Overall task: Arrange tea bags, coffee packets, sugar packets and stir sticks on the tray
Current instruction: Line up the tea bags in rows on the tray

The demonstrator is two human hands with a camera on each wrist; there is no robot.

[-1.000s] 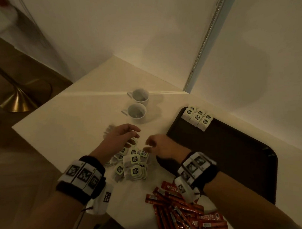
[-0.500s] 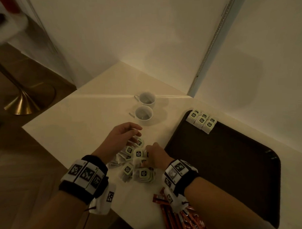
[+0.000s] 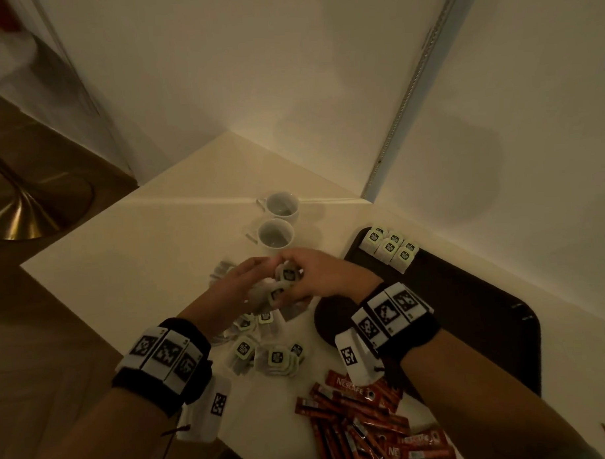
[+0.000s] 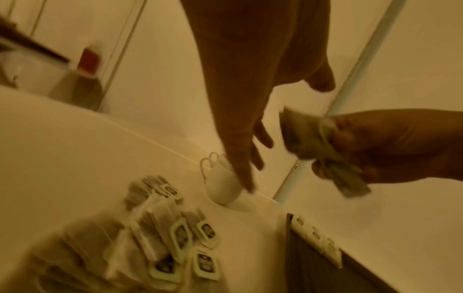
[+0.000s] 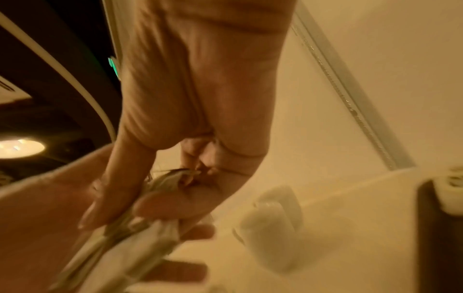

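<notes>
My right hand (image 3: 318, 273) pinches a small bunch of tea bags (image 3: 283, 281) between thumb and fingers, lifted above the loose pile of tea bags (image 3: 264, 354) on the white table. In the right wrist view the bunch (image 5: 130, 237) sticks out below the thumb of that hand (image 5: 190, 138). My left hand (image 3: 236, 286) is right beside it with its fingers straight (image 4: 245, 158), a little apart from the held bags (image 4: 315, 146). The dark tray (image 3: 469, 319) lies to the right, with several tea bags (image 3: 391, 248) lined up in its far left corner.
Two white cups (image 3: 275, 235) (image 3: 282, 205) stand just beyond the hands. Red coffee sticks (image 3: 362, 419) lie scattered at the near edge, by my right forearm. Walls meet in a corner behind the table. A brass table base (image 3: 23, 218) stands on the floor at left.
My right hand went into the pile, gathered a bunch of tea bags and lifted it up beside the left hand. The left hand stayed near the pile's far side.
</notes>
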